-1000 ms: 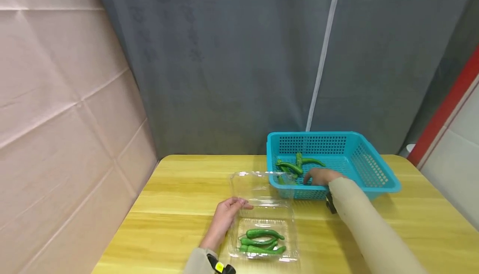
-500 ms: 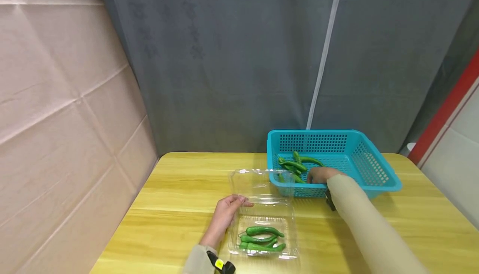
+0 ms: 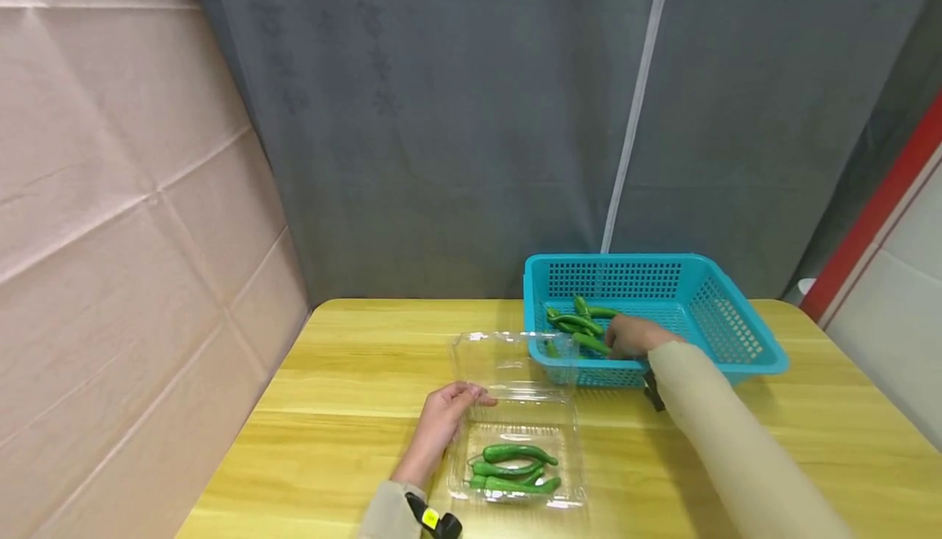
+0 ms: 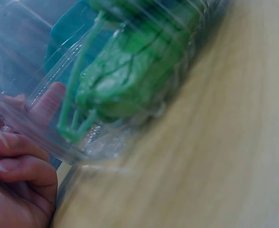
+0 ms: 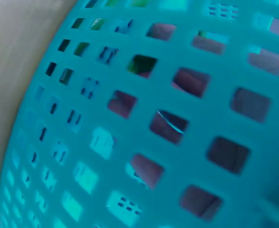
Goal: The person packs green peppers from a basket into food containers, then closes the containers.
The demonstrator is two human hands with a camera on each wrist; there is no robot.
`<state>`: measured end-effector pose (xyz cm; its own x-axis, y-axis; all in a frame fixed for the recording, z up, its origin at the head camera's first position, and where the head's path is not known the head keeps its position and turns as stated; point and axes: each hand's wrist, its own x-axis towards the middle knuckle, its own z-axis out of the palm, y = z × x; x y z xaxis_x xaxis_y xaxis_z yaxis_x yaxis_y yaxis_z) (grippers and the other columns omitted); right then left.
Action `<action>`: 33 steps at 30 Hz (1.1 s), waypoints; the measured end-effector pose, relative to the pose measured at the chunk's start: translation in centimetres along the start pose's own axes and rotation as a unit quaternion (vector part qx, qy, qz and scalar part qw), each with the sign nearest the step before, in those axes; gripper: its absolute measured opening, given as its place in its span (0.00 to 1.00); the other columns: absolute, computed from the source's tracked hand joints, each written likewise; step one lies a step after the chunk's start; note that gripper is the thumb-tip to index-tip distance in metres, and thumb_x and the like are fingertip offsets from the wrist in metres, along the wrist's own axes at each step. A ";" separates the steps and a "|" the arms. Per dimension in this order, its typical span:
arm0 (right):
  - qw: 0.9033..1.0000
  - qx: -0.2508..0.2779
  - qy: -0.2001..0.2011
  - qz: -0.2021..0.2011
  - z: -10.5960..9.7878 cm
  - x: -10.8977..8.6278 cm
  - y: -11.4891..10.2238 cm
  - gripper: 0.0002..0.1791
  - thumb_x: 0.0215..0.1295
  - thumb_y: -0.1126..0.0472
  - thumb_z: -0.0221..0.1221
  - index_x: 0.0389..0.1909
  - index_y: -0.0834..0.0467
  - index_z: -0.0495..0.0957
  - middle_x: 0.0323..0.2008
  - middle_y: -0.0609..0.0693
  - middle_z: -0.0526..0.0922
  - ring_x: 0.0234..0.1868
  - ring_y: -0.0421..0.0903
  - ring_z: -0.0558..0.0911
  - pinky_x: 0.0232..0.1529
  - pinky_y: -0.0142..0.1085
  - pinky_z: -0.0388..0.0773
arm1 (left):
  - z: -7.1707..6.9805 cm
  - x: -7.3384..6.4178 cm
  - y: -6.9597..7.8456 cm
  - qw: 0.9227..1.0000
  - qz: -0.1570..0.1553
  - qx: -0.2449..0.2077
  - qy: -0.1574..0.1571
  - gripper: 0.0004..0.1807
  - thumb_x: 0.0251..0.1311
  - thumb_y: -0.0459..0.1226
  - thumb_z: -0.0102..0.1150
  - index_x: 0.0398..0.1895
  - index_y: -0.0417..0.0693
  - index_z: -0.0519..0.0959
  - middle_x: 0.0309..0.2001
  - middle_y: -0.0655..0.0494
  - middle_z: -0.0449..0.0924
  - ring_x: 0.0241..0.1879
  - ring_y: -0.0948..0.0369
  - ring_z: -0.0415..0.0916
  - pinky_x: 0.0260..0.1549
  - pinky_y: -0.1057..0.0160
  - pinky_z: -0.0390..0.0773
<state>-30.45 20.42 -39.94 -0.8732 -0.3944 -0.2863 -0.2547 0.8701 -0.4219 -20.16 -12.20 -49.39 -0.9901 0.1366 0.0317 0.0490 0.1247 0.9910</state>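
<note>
My left hand [image 3: 441, 418] grips the left side of a clear plastic clamshell box [image 3: 518, 418] near its hinge; the lid stands open. In the left wrist view, fingers [image 4: 28, 168] curl at the box wall. Several green chili peppers [image 3: 515, 452] lie in its base. At the right, my right hand [image 3: 633, 336] reaches into a turquoise plastic basket [image 3: 706, 310], fingers bent down, pinching the end of a green chili pepper [image 3: 589, 343]. Other green chili peppers [image 3: 570, 322] lie beside it. Only bits of that hand show through the basket holes in the right wrist view.
The box and basket stand on a yellow wooden table [image 3: 353, 375]. Part of the lid overlaps the basket's front left corner in the head view. A grey curtain [image 3: 441, 130] hangs behind, and a pink-covered wall [image 3: 132, 261] runs along the left.
My right hand has shifted inside the basket and drawn slightly up; the chili pepper at its fingertips has moved a little with it. My left hand keeps its hold on the box.
</note>
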 end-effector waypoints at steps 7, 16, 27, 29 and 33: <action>1.000 -0.008 -0.002 -0.003 -0.8 -0.6 -0.5 0.16 0.57 0.65 0.59 0.47 0.64 0.76 0.22 0.52 0.79 0.14 0.39 0.67 0.33 0.39 0.73 | 0.0 -0.3 0.5 1.000 0.006 -0.004 0.000 0.19 0.61 0.48 0.48 0.43 0.43 0.77 0.37 0.57 0.82 0.06 0.69 0.53 0.01 0.68 0.55; 0.998 0.018 0.051 -0.028 -0.9 -1.0 0.4 0.21 0.57 0.64 0.58 0.52 0.69 0.70 0.28 0.56 0.80 0.19 0.39 0.73 0.34 0.41 0.74 | 0.0 -0.8 1.6 1.000 -0.002 -0.012 -0.014 0.16 0.63 0.44 0.48 0.43 0.41 0.76 0.38 0.54 0.82 0.06 0.69 0.53 0.02 0.70 0.56; 0.990 -0.003 0.137 -0.032 -1.2 -1.9 0.4 0.22 0.58 0.64 0.52 0.54 0.68 0.69 0.48 0.63 0.75 0.43 0.56 0.76 0.35 0.46 0.74 | -0.1 0.1 0.1 1.000 0.001 0.012 -0.001 0.19 0.59 0.53 0.49 0.42 0.50 0.77 0.37 0.59 0.82 0.07 0.69 0.53 0.02 0.69 0.56; 0.988 -0.002 0.148 -0.035 -1.1 -2.1 0.3 0.22 0.59 0.62 0.52 0.54 0.68 0.69 0.49 0.64 0.74 0.45 0.58 0.75 0.38 0.48 0.74 | -0.1 0.0 0.1 1.000 0.001 0.011 -0.002 0.19 0.59 0.52 0.49 0.42 0.50 0.77 0.37 0.59 0.82 0.06 0.68 0.53 0.02 0.69 0.56; 0.984 0.002 0.175 -0.036 -0.8 -2.4 0.2 0.21 0.61 0.59 0.53 0.54 0.65 0.70 0.49 0.62 0.75 0.44 0.56 0.76 0.39 0.48 0.73 | -0.1 -0.1 0.1 1.000 0.003 0.009 -0.001 0.18 0.59 0.53 0.48 0.42 0.51 0.78 0.37 0.59 0.82 0.06 0.68 0.52 0.02 0.68 0.56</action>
<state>-28.72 21.76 -38.65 -0.9429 -0.3279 0.0586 -0.3199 0.8424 -0.4335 -20.08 -12.27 -49.28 -0.9896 0.1394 0.0365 0.0565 0.1420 0.9882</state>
